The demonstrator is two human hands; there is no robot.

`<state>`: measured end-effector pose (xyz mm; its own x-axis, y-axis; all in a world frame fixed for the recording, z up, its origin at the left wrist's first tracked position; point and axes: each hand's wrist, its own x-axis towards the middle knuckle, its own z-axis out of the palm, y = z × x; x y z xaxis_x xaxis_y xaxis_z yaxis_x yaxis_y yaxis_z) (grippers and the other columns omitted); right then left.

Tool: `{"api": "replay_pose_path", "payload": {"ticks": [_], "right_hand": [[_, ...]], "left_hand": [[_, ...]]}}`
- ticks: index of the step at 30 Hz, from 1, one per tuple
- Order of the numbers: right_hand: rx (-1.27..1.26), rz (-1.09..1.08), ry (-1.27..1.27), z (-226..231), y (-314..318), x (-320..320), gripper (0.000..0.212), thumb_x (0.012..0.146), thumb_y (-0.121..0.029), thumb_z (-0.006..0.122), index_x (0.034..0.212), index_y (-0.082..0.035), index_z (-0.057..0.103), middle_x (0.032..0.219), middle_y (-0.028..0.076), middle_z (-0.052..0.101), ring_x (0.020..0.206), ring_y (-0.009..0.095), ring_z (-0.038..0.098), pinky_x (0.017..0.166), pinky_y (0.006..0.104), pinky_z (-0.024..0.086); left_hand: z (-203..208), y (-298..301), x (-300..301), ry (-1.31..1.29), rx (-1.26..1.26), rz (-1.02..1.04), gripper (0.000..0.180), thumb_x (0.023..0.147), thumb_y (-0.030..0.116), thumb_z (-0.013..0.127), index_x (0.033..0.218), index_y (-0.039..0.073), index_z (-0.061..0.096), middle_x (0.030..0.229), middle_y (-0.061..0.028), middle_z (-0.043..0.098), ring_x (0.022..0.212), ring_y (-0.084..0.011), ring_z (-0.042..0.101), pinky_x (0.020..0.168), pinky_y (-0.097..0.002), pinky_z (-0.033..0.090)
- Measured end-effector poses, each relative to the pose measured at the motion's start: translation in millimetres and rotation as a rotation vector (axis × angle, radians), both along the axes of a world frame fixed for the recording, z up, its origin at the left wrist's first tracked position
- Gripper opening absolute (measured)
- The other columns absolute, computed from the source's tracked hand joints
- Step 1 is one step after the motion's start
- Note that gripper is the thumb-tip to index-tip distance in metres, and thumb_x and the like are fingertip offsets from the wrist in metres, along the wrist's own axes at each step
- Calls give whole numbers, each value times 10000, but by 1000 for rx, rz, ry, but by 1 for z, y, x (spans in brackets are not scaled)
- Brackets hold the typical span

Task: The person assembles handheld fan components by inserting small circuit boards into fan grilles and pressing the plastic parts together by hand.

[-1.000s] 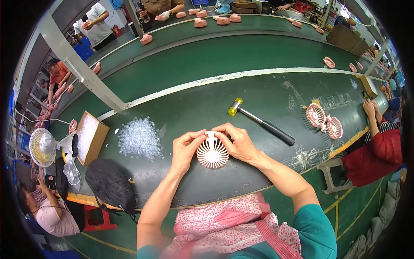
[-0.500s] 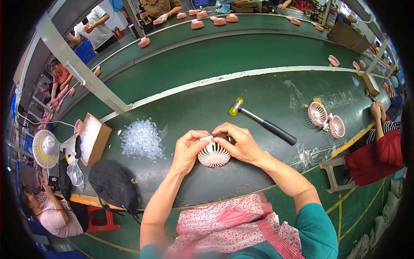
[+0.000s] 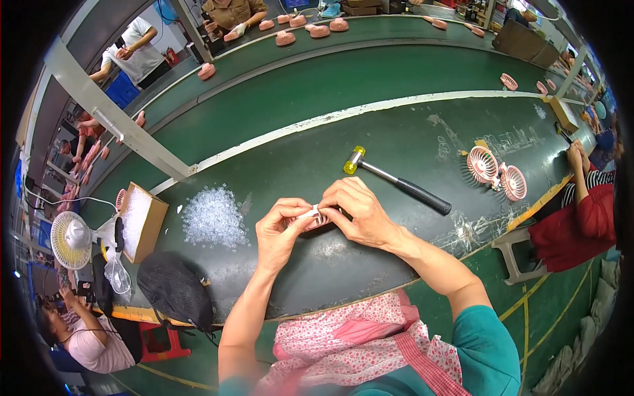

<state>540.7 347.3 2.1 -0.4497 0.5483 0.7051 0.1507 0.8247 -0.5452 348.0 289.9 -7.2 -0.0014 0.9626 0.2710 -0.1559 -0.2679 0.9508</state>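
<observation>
head view: one pale slatted part [image 3: 317, 221], pinched in the fingertips of left hand [image 3: 280, 231] and right hand [image 3: 360, 214], was over the surface [image 3: 290, 165]; one yellow-headed mallet [image 3: 399, 183] lay beyond; one heap of clear pieces [image 3: 213, 218] lay leftward.

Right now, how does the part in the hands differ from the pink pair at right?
The held part sits between left hand and right hand; the pink pair lies untouched. The held part is mostly hidden, while the pink pair shows two round, slotted faces. Both look pinkish and slatted.
</observation>
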Motion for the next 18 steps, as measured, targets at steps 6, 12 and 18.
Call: {"api": "replay_pose_path", "payload": {"ticks": [6, 12, 18], "right_hand": [[-51, 35, -19, 0, -4, 1, 110, 816, -73, 729, 903, -46, 668, 876, 72, 643, 843, 239, 616, 855, 378, 431], [28, 17, -54, -3, -5, 2, 120, 815, -93, 736, 911, -50, 677, 852, 61, 654, 811, 229, 623, 846, 368, 433], [-308, -94, 267, -8, 30, -4, 134, 909, -116, 671, 959, 6, 649, 915, 98, 656, 855, 208, 640, 732, 329, 504]], "left_hand": [[-3, -4, 1, 94, 109, 44, 148, 837, -108, 679, 949, -10, 680, 1064, -110, 601, 936, -163, 645, 817, -284, 610], [-6, -4, 0, 79, 9, 28, 122, 818, -71, 717, 907, 9, 695, 1070, -106, 610, 998, -177, 627, 860, -294, 556], [-14, 14, 9, 450, 122, 477, 426, 920, 106, 625, 1319, 26, 498, 1343, -102, 524, 1264, -224, 467, 1068, -373, 344]]}}
